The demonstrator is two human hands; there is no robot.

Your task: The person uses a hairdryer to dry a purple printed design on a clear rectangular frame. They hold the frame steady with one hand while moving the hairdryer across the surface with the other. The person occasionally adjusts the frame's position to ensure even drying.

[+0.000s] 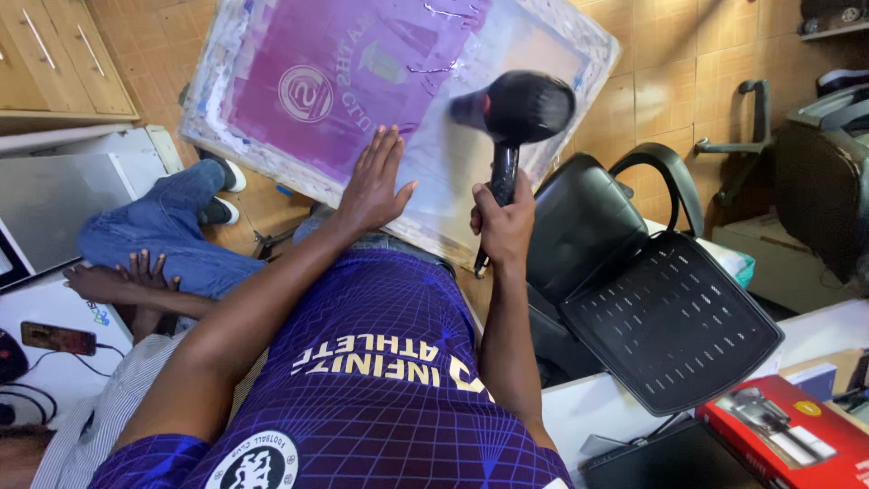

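Observation:
A large framed printing screen (272,136) with a purple coated mesh and a pale circular design leans against my lap, tilted away from me. My left hand (373,186) lies flat with fingers spread on the lower part of the mesh. My right hand (503,220) grips the handle of a black hair dryer (518,109), whose nozzle points left at the screen's surface, close to it. The screen's lower edge is hidden behind my hands and purple shirt.
A seated person in blue jeans (167,240) is at the left, hands clasped. A black mesh office chair (665,317) lies tipped at the right. A white table (54,308) carries a phone and cables; a red box (787,435) sits at the bottom right. Wooden cabinets (54,59) stand upper left.

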